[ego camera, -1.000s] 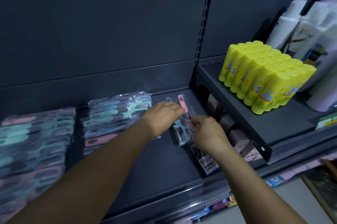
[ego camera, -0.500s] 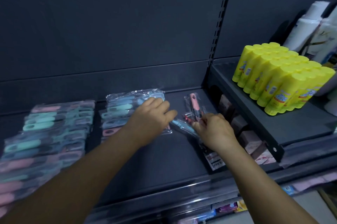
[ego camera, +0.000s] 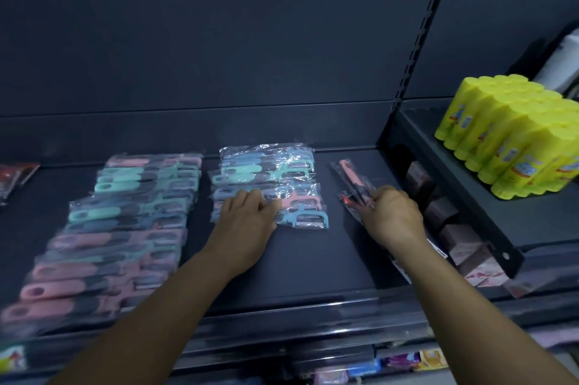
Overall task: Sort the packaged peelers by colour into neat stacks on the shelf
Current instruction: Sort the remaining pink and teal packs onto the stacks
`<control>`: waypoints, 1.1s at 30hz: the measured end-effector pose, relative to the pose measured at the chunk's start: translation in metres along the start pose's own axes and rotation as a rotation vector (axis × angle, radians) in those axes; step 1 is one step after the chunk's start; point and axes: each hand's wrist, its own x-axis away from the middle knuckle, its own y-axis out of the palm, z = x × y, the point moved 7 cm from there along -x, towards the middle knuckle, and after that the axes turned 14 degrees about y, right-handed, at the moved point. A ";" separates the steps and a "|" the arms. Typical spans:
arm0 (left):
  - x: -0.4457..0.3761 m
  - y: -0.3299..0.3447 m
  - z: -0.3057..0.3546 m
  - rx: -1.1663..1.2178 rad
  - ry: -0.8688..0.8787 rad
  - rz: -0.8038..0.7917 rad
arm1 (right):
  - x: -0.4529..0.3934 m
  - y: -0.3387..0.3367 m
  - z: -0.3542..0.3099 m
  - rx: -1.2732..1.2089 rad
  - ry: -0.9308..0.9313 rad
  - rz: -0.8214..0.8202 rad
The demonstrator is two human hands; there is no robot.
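Note:
On the dark shelf [ego camera: 313, 262], my left hand [ego camera: 247, 215] lies with its fingers on a blue packaged peeler [ego camera: 308, 217] at the front of the middle stack [ego camera: 266, 171] of blue and teal peelers in clear wrap. My right hand [ego camera: 391, 215] pinches the near end of a pink packaged peeler [ego camera: 349, 174] that lies at the right of the shelf. A long mixed pile [ego camera: 119, 228] of pink and teal peelers covers the left part.
Yellow bottles [ego camera: 513, 140] stand on a raised shelf [ego camera: 470, 196] at the right, white bottles behind them. Brown boxes [ego camera: 445, 212] sit under that shelf. A red-black packet [ego camera: 15, 174] lies far left. The shelf's front rail [ego camera: 282, 331] runs below my arms.
My left hand carried the blue peeler from beside the pink one to the front of the middle stack. My right hand stayed on the pink peeler. The view shifted left.

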 end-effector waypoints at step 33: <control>0.031 -0.022 -0.009 0.076 -0.017 0.195 | 0.069 0.019 -0.052 -0.109 -0.507 -0.186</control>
